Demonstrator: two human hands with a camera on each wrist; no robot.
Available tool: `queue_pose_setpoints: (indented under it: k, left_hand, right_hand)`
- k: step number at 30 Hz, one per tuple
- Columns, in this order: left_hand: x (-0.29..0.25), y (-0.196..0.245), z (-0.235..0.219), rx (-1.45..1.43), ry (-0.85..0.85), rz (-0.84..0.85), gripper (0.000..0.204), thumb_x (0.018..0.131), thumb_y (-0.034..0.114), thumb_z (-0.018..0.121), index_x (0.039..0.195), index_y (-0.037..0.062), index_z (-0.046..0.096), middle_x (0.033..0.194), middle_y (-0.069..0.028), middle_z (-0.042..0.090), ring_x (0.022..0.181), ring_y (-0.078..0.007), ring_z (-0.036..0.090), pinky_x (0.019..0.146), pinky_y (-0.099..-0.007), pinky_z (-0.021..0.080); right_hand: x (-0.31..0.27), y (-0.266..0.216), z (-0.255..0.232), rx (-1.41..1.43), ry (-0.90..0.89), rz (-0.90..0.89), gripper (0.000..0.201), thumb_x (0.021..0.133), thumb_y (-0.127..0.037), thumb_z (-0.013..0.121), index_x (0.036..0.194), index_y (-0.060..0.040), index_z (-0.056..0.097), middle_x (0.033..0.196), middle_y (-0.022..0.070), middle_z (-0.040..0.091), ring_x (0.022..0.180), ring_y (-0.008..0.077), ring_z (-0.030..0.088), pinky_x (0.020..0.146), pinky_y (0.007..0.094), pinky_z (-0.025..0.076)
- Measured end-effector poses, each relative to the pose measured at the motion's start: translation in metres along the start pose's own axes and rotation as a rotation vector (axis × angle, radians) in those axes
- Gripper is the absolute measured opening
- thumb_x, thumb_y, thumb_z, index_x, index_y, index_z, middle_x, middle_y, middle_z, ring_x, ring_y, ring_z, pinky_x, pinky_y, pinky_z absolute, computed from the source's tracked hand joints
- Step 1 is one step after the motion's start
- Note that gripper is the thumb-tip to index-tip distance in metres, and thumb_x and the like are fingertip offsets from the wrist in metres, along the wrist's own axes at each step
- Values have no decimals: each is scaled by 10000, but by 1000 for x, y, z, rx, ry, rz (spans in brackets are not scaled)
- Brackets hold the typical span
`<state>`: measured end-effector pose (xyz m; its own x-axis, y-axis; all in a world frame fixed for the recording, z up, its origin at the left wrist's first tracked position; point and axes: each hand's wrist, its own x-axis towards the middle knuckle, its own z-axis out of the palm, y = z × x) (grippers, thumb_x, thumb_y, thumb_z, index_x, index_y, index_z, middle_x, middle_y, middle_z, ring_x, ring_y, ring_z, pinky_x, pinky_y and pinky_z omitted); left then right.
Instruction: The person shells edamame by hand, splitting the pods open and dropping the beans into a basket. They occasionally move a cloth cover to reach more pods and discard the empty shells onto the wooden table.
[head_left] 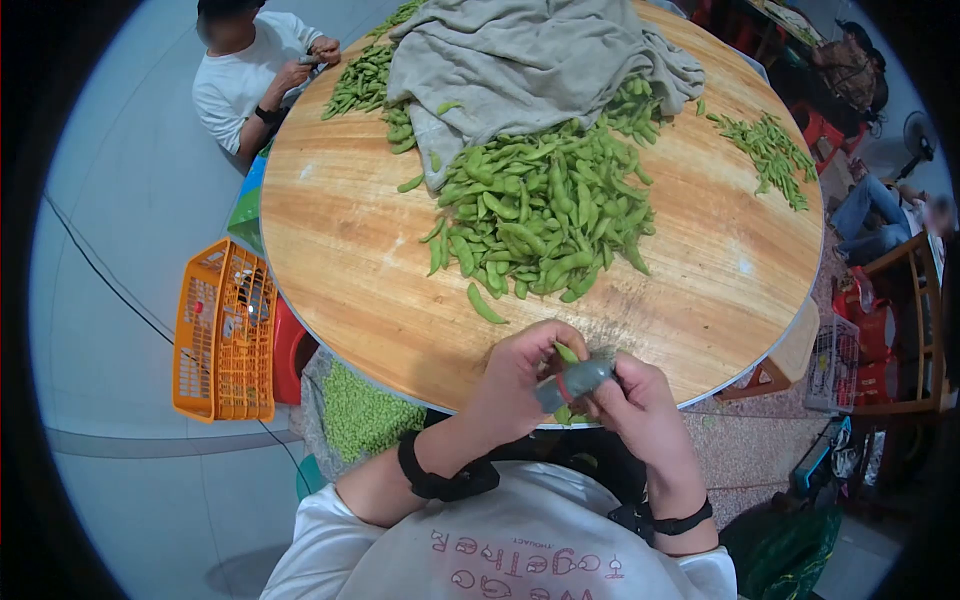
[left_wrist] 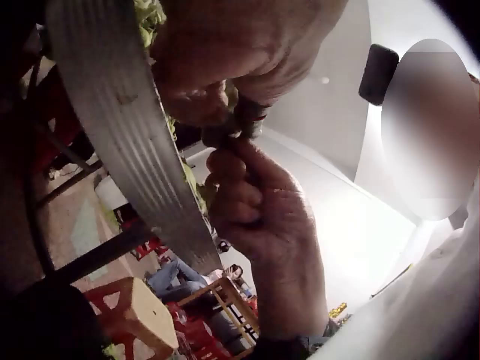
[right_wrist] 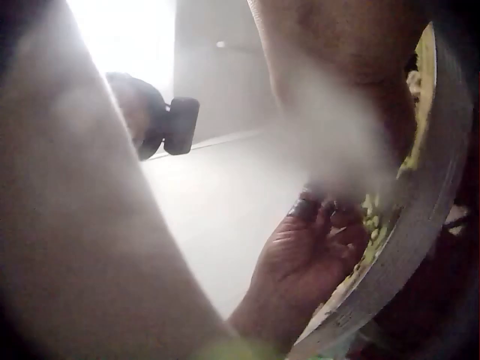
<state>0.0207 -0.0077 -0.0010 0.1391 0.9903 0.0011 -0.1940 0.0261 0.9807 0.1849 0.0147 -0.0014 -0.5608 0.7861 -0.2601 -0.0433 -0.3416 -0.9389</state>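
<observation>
Both of my hands meet over the near edge of the round table. The left hand (head_left: 515,385) curls its fingers round a green soybean pod (head_left: 567,352). A grey sleeve (head_left: 578,381) with a red band covers its thumb and points at the other hand. My right hand (head_left: 640,400) has its fingers curled, and its thumb and forefinger come right up to the sleeve's tip; I cannot tell what sits between them. More green shows just below the sleeve. In front of the hands spreads a large heap of pods (head_left: 540,215), partly under a grey cloth (head_left: 520,70).
The wooden table (head_left: 350,270) bears a smaller pile of pods (head_left: 770,155) at the right. Shelled beans (head_left: 365,415) fill a bag below its left edge, near an orange crate (head_left: 225,335). Another person (head_left: 240,80) sits at the far left. A stool (left_wrist: 139,319) stands below the table.
</observation>
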Motion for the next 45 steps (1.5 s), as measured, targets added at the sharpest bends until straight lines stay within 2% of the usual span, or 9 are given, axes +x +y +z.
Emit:
queue_pose_setpoints:
  k: [4,9,17,21,24,28,34,40,45]
  left_hand:
    - [-1,-4,-5,119,81,-1,251,736,-22,675,931,20,523,801,10,549,631,-25,536,527,-133,394]
    - [-6,-2,-16,90,-44,-73,248,735,-68,640,933,10,511,821,-23,562,684,-58,567,582,-190,471]
    - [-9,-6,0,-184,118,-69,228,772,-28,612,974,8,515,865,-54,562,683,-91,583,570,-191,470]
    - [-8,-17,-6,-301,161,-47,187,828,12,540,1013,-6,519,829,-84,591,667,-116,595,564,-205,475]
    - [-9,-17,-18,-244,40,-78,233,842,23,525,1070,-23,515,815,-96,607,674,-129,606,576,-221,491]
    - [-5,-3,-24,-241,-53,-172,315,841,47,548,1141,-37,504,841,-101,618,697,-144,617,610,-245,517]
    - [-5,1,-25,-325,45,-200,276,834,72,571,1087,-35,542,827,-75,610,701,-129,597,598,-243,504]
    - [-8,-14,-18,-234,96,-121,115,842,81,578,923,4,601,782,-2,581,665,-66,514,587,-195,419]
    - [-10,-12,-19,-262,-97,-100,91,839,71,570,905,9,577,810,9,564,710,-52,503,616,-204,419]
  right_hand:
    - [-2,-7,-1,-540,115,-196,109,874,-54,502,801,21,535,604,-8,519,568,54,468,516,217,394]
    - [0,-10,-1,-219,22,-9,125,875,-67,515,786,20,533,591,-22,480,579,43,442,511,212,379]
    - [0,-14,25,-855,343,-372,78,802,-29,566,741,7,535,641,192,541,516,272,542,487,302,420]
    - [5,-2,23,-649,328,-381,79,816,-28,554,751,14,537,608,125,554,499,194,530,491,279,414]
    - [3,-1,11,-153,187,-75,132,858,-58,524,756,23,547,593,-22,499,549,44,446,491,210,372]
    - [1,-2,8,-49,152,-11,158,864,-72,517,737,17,550,594,-27,506,542,36,440,483,207,362]
    - [-1,-3,1,-688,326,-259,163,817,-83,563,716,36,514,559,122,498,482,148,458,466,276,374]
    - [-5,-9,9,-755,88,-259,198,819,-117,582,721,26,485,555,159,475,466,214,462,465,332,383]
    - [-1,-2,-9,-143,-203,31,172,860,-119,546,748,7,511,565,31,493,482,96,441,439,254,342]
